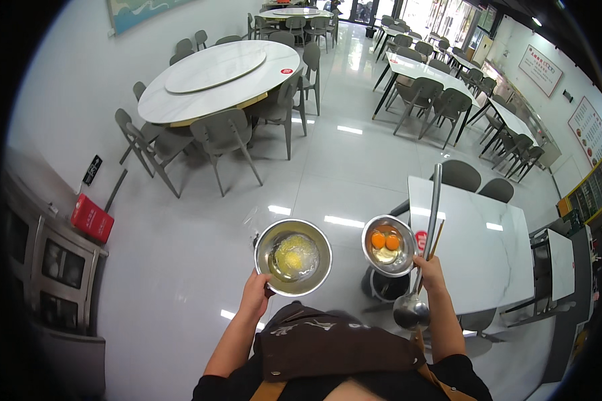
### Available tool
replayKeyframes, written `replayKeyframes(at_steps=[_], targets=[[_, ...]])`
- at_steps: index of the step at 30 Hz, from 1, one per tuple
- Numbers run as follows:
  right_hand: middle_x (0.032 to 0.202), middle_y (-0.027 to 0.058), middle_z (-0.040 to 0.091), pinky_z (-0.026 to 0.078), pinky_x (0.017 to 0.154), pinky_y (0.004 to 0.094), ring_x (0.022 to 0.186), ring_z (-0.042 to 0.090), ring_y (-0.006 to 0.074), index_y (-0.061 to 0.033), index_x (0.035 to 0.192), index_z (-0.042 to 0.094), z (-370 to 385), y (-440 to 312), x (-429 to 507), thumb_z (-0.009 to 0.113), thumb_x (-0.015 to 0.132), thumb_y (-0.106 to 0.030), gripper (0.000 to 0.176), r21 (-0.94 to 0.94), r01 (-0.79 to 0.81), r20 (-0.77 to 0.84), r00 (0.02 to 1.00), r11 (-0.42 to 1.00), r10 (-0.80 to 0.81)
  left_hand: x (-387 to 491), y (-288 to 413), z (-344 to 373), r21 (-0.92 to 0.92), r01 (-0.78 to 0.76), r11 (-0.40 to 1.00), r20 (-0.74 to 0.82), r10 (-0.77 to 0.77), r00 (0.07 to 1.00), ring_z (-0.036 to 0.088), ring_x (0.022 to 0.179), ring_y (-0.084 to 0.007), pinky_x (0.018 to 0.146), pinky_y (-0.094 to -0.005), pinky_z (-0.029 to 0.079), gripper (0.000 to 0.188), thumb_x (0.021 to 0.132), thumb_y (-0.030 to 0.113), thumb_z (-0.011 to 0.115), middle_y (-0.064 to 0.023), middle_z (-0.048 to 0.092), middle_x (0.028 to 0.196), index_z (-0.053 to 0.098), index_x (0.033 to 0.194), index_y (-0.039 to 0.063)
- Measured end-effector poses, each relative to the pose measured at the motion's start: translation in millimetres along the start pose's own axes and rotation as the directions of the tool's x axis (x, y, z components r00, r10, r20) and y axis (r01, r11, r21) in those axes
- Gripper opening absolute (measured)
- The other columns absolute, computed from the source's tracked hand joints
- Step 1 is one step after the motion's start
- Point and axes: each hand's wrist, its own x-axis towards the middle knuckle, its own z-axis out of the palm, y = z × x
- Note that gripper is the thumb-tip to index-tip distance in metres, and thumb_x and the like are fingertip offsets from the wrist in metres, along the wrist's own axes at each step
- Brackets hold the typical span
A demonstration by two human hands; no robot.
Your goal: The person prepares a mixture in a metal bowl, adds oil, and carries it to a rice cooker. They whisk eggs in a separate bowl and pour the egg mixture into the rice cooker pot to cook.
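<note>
My left hand grips the rim of a stainless steel bowl, thumb over the edge. A pale yellow mass sits in clear liquid inside it; I cannot tell exactly what it is. In my right hand is a smaller metal bowl, tilted a little, with two whole egg yolks in egg white. That same hand also holds a long steel ladle, its scoop hanging down near my wrist, and thin wooden sticks, probably chopsticks. Both bowls are held over the floor, apart from each other.
Close on my right is a white marble-patterned table with grey chairs. A dark bin stands below the small bowl. Ahead left is a round table; more tables line the right. A metal cabinet and red box stand left.
</note>
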Motion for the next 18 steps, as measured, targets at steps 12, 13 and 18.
replayKeyframes(at_steps=[12,13,18], targets=[[0.065,0.0027,0.055,0.040,0.056,0.0253,0.061,0.051,0.0105,0.0007,0.073,0.057,15.8,-64.8,257.4,0.060,0.070,-0.009,0.011,0.061,0.021,-0.153,0.988,0.998,-0.011,294.2,87.6,137.1,0.079,0.039,0.996,0.099,-0.047,0.994,0.052,0.068,-0.0124,0.059,-0.0275,0.046,0.026,0.075,0.009,0.046,-0.0033,0.054,0.082,0.049,0.101,0.005],[0.065,0.0026,0.055,0.040,0.056,0.0253,0.061,0.051,0.0102,0.0005,0.073,0.057,16.7,-73.2,282.5,0.061,0.070,-0.010,0.011,0.059,0.019,-0.147,0.989,0.998,-0.010,310.4,96.2,152.0,0.070,0.039,0.997,0.089,-0.045,0.995,0.052,0.068,-0.0124,0.059,-0.0273,0.045,0.025,0.075,0.010,0.046,-0.0032,0.054,0.082,0.049,0.100,0.005],[0.065,0.0014,0.054,0.039,0.057,0.0246,0.060,0.049,0.0096,-0.0002,0.071,0.058,31.4,-126.6,398.7,0.060,0.072,-0.011,0.011,0.058,-0.020,-0.124,0.992,0.998,0.027,410.0,125.1,197.8,0.020,0.053,0.998,0.034,-0.054,0.998,0.054,0.065,-0.0129,0.057,-0.0273,0.045,0.025,0.076,0.009,0.045,-0.0032,0.055,0.081,0.048,0.101,0.006]])
